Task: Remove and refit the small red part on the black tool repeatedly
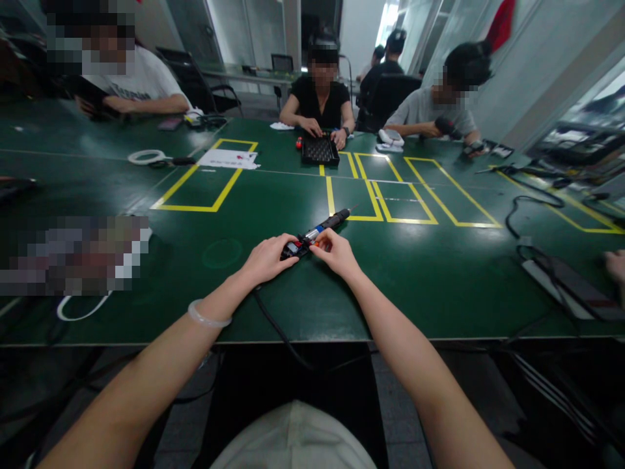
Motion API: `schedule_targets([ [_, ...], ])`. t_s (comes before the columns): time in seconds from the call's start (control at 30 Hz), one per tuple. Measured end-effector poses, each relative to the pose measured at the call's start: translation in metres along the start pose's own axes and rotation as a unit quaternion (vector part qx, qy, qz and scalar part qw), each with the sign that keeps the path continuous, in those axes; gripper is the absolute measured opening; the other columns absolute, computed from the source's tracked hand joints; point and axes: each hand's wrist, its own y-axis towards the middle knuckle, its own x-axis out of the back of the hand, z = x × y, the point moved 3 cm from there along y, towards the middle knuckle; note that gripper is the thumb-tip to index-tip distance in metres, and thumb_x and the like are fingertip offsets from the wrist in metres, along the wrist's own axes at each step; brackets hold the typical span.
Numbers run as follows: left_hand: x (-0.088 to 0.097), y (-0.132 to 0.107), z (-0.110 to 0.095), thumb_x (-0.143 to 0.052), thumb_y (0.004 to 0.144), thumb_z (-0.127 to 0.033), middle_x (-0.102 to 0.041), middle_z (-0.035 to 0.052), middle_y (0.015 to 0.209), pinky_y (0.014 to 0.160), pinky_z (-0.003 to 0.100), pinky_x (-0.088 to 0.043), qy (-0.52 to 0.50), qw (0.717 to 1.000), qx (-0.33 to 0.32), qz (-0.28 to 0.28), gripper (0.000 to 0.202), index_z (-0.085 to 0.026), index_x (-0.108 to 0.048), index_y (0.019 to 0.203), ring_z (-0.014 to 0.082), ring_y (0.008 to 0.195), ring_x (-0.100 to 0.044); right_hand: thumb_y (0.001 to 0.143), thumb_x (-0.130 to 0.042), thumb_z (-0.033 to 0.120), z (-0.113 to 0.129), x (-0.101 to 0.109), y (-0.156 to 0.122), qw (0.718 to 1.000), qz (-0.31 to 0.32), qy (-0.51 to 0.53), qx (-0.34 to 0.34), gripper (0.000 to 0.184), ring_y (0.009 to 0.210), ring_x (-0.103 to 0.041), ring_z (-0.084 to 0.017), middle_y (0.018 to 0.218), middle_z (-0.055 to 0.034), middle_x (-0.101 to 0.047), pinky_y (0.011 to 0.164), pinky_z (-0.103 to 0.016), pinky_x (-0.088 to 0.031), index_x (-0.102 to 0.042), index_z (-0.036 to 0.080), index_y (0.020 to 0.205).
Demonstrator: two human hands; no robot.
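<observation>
A slim black tool (326, 227) with a blue and silver band lies slanted on the green table (430, 273), tip pointing far right. Its near end is an opened black housing with red parts (294, 247), and a black cable (273, 322) runs from it over the table's front edge. My left hand (267, 258) grips that housing from the left, fingers curled on it. My right hand (336, 253) pinches a small piece at the housing's right side. A clear bangle (208, 317) circles my left wrist.
Yellow tape rectangles (205, 185) mark the table. Across it, three people sit; the middle one works over a black tray (319, 150). A white cable ring (146, 157), a paper sheet (228, 158), black cables (530, 208) and a flat device (569, 283) lie around.
</observation>
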Motion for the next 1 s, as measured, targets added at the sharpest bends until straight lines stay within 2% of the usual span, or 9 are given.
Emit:
schedule_targets([
  [0.2, 0.000, 0.000, -0.001, -0.058, 0.090, -0.043, -0.066, 0.0077, 0.121, 0.086, 0.039, -0.047, -0.002, 1.000, 0.002, 0.003, 0.042, -0.021, -0.054, 0.126, 0.0292, 0.107, -0.063, 0.079, -0.069, 0.029, -0.002, -0.011, -0.003, 0.996, 0.083, -0.035, 0.010, 0.019, 0.063, -0.052, -0.012, 0.070, 0.0038, -0.057, 0.063, -0.025, -0.040, -0.054, 0.020, 0.084],
  [0.37, 0.001, 0.000, -0.002, -0.057, 0.091, -0.044, -0.066, 0.0078, 0.122, 0.086, 0.039, -0.047, -0.004, 1.000, 0.005, 0.006, 0.042, -0.022, -0.053, 0.126, 0.0292, 0.108, -0.062, 0.079, -0.070, 0.026, -0.005, -0.014, -0.003, 0.994, 0.097, -0.046, 0.003, 0.017, 0.064, -0.053, -0.012, 0.072, 0.0035, -0.058, 0.063, -0.024, -0.039, -0.055, 0.020, 0.085],
  [0.53, 0.001, -0.001, 0.000, -0.057, 0.091, -0.044, -0.065, 0.0068, 0.122, 0.085, 0.038, -0.047, -0.007, 1.000, 0.005, 0.006, 0.042, -0.022, -0.053, 0.126, 0.0284, 0.108, -0.062, 0.080, -0.068, 0.031, -0.005, -0.012, -0.002, 0.997, 0.074, -0.013, 0.001, 0.018, 0.061, -0.051, -0.012, 0.070, 0.0038, -0.057, 0.061, -0.025, -0.040, -0.055, 0.020, 0.085],
  [0.67, 0.001, -0.001, -0.001, -0.058, 0.090, -0.043, -0.066, 0.0065, 0.121, 0.085, 0.038, -0.047, -0.008, 1.000, 0.009, 0.006, 0.041, -0.023, -0.054, 0.126, 0.0281, 0.108, -0.062, 0.081, -0.066, 0.037, -0.012, 0.000, 0.003, 0.998, -0.035, 0.054, -0.022, 0.021, 0.065, -0.054, -0.013, 0.074, 0.0020, -0.059, 0.064, -0.026, -0.045, -0.054, 0.021, 0.086],
  [0.73, 0.002, -0.001, -0.002, -0.059, 0.090, -0.043, -0.066, 0.0067, 0.121, 0.086, 0.038, -0.047, -0.010, 1.000, 0.010, 0.006, 0.041, -0.022, -0.054, 0.125, 0.0280, 0.108, -0.062, 0.082, -0.064, 0.040, -0.018, 0.004, 0.004, 0.993, -0.069, 0.089, -0.048, 0.023, 0.067, -0.059, -0.014, 0.075, 0.0009, -0.063, 0.066, -0.028, -0.048, -0.052, 0.021, 0.087],
  [0.87, 0.002, 0.000, -0.002, -0.059, 0.090, -0.043, -0.066, 0.0065, 0.120, 0.085, 0.037, -0.047, -0.012, 1.000, 0.011, 0.007, 0.042, -0.022, -0.054, 0.126, 0.0278, 0.107, -0.062, 0.083, -0.063, 0.041, -0.026, 0.002, 0.004, 0.993, -0.050, 0.079, -0.074, 0.023, 0.071, -0.067, -0.017, 0.077, 0.0000, -0.070, 0.073, -0.032, -0.052, -0.050, 0.023, 0.088],
  [1.0, 0.001, -0.001, 0.000, -0.058, 0.090, -0.043, -0.066, 0.0061, 0.120, 0.086, 0.037, -0.047, -0.016, 1.000, 0.007, 0.004, 0.041, -0.023, -0.054, 0.126, 0.0273, 0.107, -0.062, 0.084, -0.064, 0.041, -0.029, -0.002, 0.003, 0.992, -0.026, 0.085, -0.085, 0.023, 0.070, -0.070, -0.018, 0.079, -0.0010, -0.073, 0.073, -0.033, -0.054, -0.050, 0.023, 0.088],
])
